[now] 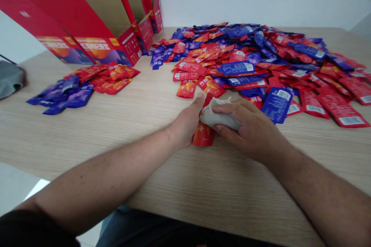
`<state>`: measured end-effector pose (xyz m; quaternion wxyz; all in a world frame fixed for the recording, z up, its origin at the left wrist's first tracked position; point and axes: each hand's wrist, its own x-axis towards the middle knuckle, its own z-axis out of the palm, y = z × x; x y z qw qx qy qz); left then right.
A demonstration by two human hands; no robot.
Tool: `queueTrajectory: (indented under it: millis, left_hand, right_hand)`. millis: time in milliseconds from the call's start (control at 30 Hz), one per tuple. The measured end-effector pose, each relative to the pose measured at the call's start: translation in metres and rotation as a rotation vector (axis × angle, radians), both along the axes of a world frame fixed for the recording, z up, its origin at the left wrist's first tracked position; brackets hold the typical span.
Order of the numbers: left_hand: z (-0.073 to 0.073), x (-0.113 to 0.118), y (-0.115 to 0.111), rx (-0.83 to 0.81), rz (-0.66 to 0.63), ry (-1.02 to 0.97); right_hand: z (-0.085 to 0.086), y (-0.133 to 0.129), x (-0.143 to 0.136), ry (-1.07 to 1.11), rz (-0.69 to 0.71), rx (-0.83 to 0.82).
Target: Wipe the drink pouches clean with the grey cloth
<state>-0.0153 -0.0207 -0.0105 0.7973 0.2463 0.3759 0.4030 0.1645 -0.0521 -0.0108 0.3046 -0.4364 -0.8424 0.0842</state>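
A red pouch [204, 136] with orange fruit artwork is upright between my hands, close above or on the table. My left hand [189, 119] is closed on its left edge, the thumb toward the top. In my right hand [246, 123] is a bunched greyish-white cloth [220, 114], pressed against the pouch's face and covering its middle. Just beyond my hands lies a big heap of red and blue pouches [237, 68]. A blue pouch [276, 104], barcode side up, lies beside my right hand.
Red cardboard boxes [130, 44] with raised flaps stand in a row at the back left. In front of them lie small piles of blue pouches [65, 94] and red pouches [111, 79]. A grey object [11, 79] sits at the far left. Behind the table [162, 177] is a wall.
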Motion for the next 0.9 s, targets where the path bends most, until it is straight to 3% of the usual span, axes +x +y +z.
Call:
queueTrajectory:
  millis: [67, 233, 400, 600, 767, 900]
  left_hand:
    - [0.002, -0.002, 0.001, -0.033, -0.023, -0.027]
    - [0.008, -0.006, 0.001, -0.042, -0.047, 0.006]
    - [0.012, -0.006, 0.002, -0.085, -0.066, -0.046]
    - [0.011, -0.009, 0.002, -0.083, -0.070, -0.013]
    - [0.010, -0.009, 0.003, -0.069, -0.061, -0.037]
    - [0.012, -0.010, 0.003, -0.089, -0.057, 0.002]
  right_hand:
    - [0.002, 0.000, -0.001, 0.009, 0.007, 0.006]
    - [0.009, -0.006, -0.004, -0.075, 0.224, -0.130]
    - [0.008, -0.007, -0.004, -0.019, 0.016, -0.053]
    - [0.012, -0.012, -0.007, -0.087, 0.309, -0.161]
    - [0.012, -0.012, -0.008, -0.066, 0.160, -0.070]
    - [0.011, -0.013, -0.010, -0.086, 0.311, -0.133]
